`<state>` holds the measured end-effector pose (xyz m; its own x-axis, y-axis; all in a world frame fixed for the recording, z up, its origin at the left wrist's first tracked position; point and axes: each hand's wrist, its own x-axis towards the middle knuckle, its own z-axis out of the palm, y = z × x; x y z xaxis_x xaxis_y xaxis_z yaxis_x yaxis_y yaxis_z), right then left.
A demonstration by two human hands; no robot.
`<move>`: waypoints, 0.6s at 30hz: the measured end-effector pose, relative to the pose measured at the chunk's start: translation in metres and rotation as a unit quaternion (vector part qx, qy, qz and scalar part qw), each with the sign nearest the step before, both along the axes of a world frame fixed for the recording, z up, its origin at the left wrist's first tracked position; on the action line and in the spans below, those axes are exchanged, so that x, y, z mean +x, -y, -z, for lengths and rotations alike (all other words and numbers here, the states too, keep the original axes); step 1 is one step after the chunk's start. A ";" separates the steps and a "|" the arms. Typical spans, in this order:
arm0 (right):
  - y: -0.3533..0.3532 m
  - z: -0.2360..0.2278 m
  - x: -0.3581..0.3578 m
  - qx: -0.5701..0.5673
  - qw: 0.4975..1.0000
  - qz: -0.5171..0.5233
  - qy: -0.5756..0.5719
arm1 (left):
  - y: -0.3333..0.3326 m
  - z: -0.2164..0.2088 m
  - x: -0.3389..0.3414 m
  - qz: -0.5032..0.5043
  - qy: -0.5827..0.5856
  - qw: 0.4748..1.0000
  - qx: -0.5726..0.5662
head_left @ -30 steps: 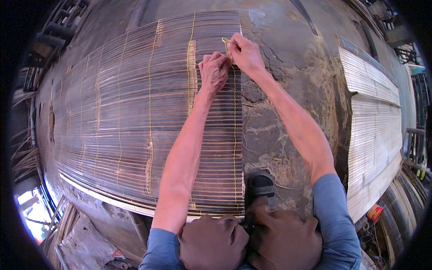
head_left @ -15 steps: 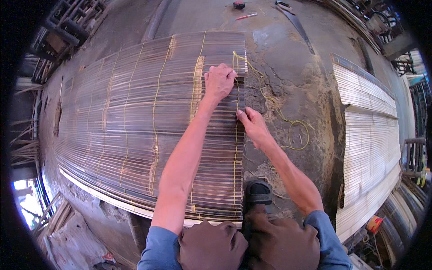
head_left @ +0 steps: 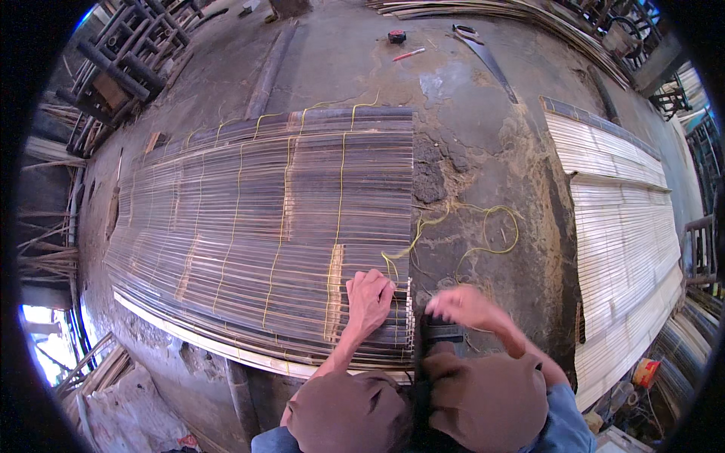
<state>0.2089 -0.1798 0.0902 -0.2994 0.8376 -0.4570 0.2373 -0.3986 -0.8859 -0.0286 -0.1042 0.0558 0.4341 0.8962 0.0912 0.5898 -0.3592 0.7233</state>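
Note:
A dark mat of thin slats (head_left: 226, 219), bound by yellow cords, lies spread out before me and to the left. My left hand (head_left: 370, 298) is closed on the mat near its right edge, beside a pale strip. Its fingertips are hidden, so how they grip the slats does not show. Just beyond this hand, a loose yellow cord (head_left: 495, 210) leaves the mat and loops over the floor to the right. My right hand (head_left: 462, 306) hovers right of the mat's edge, above my sandalled foot, its fingers smeared by motion.
A paler slatted mat (head_left: 615, 249) lies to the right. On the far floor are a handsaw (head_left: 487, 64), a tape measure (head_left: 396, 35) and a red pen (head_left: 408, 55). Long strips (head_left: 513, 15) lie behind them. Dark wooden frames (head_left: 121, 68) stand at the far left.
The dark mat has slid toward me, my left hand moving with it. My right hand has left the edge cord and drawn back toward me. The view has tilted somewhat farther forward.

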 end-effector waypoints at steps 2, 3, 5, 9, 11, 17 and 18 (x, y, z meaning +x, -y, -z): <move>-0.040 0.014 0.020 0.097 0.990 0.093 0.048 | 0.002 0.005 -0.002 0.007 -0.009 1.000 -0.005; -0.071 0.023 0.031 0.131 0.981 0.126 0.074 | 0.000 0.006 -0.002 0.004 -0.008 1.000 -0.008; -0.139 0.048 0.042 0.112 0.967 0.224 0.046 | -0.001 0.007 -0.004 0.013 -0.007 1.000 -0.001; -0.262 0.097 0.052 -0.101 0.883 0.434 -0.147 | -0.001 0.004 -0.003 0.016 0.006 1.000 0.002; -0.304 0.112 0.055 -0.122 0.874 0.450 -0.137 | 0.000 0.002 -0.002 0.014 -0.008 1.000 -0.007; -0.389 0.121 0.061 -0.095 0.894 0.419 -0.126 | 0.001 0.000 -0.001 0.013 -0.022 0.999 -0.028; -0.402 0.111 0.066 -0.068 0.895 0.422 -0.128 | 0.000 0.001 -0.002 0.020 -0.023 0.999 -0.040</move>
